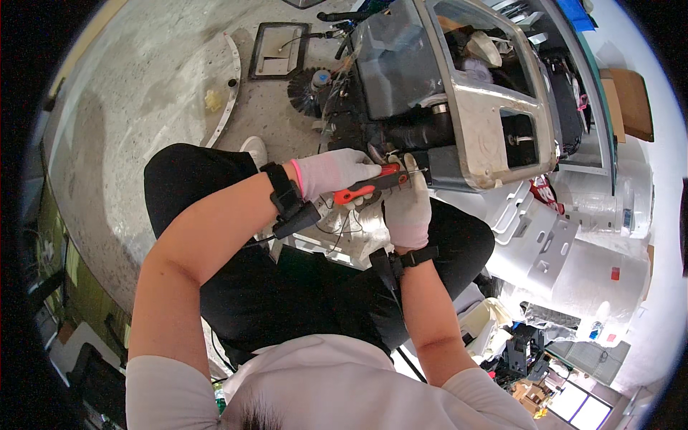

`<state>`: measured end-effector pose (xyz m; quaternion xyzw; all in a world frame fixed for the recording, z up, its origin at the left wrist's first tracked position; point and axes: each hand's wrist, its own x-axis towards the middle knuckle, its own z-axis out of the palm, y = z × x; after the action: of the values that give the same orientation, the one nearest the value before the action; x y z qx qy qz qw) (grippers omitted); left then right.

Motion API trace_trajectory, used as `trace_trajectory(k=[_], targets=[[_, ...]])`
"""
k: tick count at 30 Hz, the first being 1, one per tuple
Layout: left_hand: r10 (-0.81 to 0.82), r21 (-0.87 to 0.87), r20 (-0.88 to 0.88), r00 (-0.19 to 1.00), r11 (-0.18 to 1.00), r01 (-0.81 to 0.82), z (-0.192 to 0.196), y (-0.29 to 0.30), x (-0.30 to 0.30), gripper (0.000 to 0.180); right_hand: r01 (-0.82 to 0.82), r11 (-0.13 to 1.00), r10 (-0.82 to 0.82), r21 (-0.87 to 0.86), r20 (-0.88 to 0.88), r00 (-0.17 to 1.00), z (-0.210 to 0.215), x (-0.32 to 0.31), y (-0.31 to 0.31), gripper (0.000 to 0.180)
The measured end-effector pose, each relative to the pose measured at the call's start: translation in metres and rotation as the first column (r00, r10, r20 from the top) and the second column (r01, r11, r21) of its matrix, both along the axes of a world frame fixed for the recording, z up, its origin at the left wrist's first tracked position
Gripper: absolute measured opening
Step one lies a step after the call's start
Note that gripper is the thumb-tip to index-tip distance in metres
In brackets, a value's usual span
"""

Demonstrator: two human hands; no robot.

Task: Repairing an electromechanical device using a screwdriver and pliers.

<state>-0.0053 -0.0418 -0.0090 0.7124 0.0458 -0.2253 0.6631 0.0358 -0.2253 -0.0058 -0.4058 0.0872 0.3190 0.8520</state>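
Note:
Both my hands wear pale gloves and meet in front of my knees. My left hand (333, 173) is closed round a red-and-dark-grey plier-like hand tool (350, 193), probably wire strippers. The tool's dark end reaches my right hand (408, 216), whose fingers are bent up beside it. A thin piece sticks out there, too small to name. Below the tool, thin dark wires (337, 231) hang over a whitish part (369, 233) between my legs. What my right fingers press on is hidden.
A machine with a worn pale frame (494, 129) and a dark grey tank (398, 61) stands just ahead on the right. A round black brush (304, 93) and a framed panel (279, 50) lie on the concrete floor. Wrapped white items (573, 265) line the right side.

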Motion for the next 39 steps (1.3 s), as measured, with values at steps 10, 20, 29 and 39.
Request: trace_trajectory(k=[10, 20, 29, 39], targets=[[-0.144, -0.274, -0.190, 0.971, 0.958, 0.089, 0.016, -0.002, -0.001, 0.049, 0.028, 0.992, -0.006, -0.122, 0.175, 0.985, -0.015, 0.003, -0.008, 0.041], [-0.050, -0.445, -0.259, 0.965, 0.893, -0.073, 0.008, -0.002, -0.002, 0.043, -0.018, 1.000, 0.019, -0.018, 0.063, 0.998, -0.023, 0.006, -0.015, 0.042], [-0.033, -0.267, -0.170, 0.985, 0.964, -0.014, 0.008, -0.005, 0.003, 0.038, -0.046, 0.998, 0.049, -0.038, 0.082, 0.995, -0.010, 0.002, -0.007, 0.044], [-0.154, -0.152, -0.149, 0.977, 0.980, 0.132, 0.000, -0.006, 0.010, 0.042, 0.034, 0.999, -0.033, 0.006, -0.018, 0.999, -0.007, 0.003, -0.006, 0.045]])
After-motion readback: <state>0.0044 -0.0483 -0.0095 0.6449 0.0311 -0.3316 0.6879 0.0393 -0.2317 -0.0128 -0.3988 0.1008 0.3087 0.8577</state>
